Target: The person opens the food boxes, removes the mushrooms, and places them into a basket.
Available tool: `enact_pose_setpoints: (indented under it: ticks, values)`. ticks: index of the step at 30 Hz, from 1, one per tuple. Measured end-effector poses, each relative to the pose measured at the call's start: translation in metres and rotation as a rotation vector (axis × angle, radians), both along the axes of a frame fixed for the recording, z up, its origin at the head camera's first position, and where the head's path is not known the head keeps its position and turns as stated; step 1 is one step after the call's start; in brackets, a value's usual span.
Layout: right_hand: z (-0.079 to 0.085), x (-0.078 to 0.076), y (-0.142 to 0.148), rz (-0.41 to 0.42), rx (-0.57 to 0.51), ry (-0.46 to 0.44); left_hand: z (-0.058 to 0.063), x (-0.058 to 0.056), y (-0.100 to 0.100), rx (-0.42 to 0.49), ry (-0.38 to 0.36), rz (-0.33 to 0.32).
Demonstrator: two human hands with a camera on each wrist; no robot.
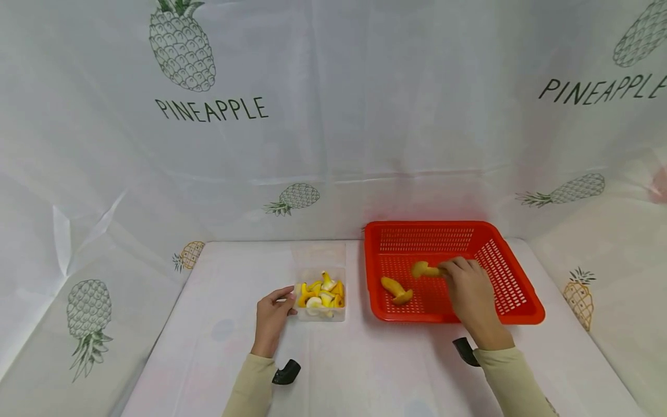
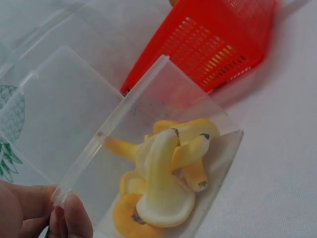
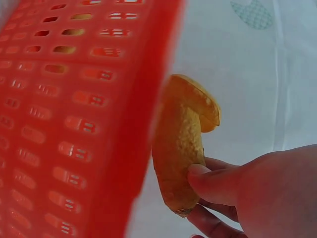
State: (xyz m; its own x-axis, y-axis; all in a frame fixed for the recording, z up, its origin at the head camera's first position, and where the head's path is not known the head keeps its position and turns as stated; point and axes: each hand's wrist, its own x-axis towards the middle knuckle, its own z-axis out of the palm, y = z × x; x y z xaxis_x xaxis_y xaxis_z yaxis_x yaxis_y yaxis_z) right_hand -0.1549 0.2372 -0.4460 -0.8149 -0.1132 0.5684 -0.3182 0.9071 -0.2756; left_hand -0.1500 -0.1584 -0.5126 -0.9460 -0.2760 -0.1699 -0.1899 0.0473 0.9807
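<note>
My right hand (image 1: 473, 298) pinches a yellow mushroom (image 1: 424, 270) by its stem, over the red basket. The right wrist view shows the thumb and fingers on the stem, with the wide cap (image 3: 198, 99) at the far end. Another yellow mushroom (image 1: 397, 291) lies on the basket's floor at the left. My left hand (image 1: 272, 318) pinches the left side of a clear plastic box (image 1: 333, 315). In the left wrist view, thumb and finger grip the box's rim near a corner. Several yellow and white mushrooms (image 2: 166, 173) are piled inside, one with its pale underside up.
The red perforated basket (image 1: 380, 317) stands to the right of the box. The box's clear lid (image 1: 318, 253) is folded back behind it. A pale cloth covers the table (image 1: 359, 370), and a pineapple-printed sheet (image 1: 391, 116) hangs behind. Black curved pieces (image 1: 286, 372) sit by both wrists.
</note>
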Motion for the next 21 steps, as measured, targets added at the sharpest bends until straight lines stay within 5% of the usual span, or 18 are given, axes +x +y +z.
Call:
enact_pose_setpoints:
  ticks: [21]
  values:
    - [-0.012, -0.003, 0.006, -0.027, 0.047, -0.127, 0.000, 0.000, 0.001, 0.009, 0.003, 0.003]
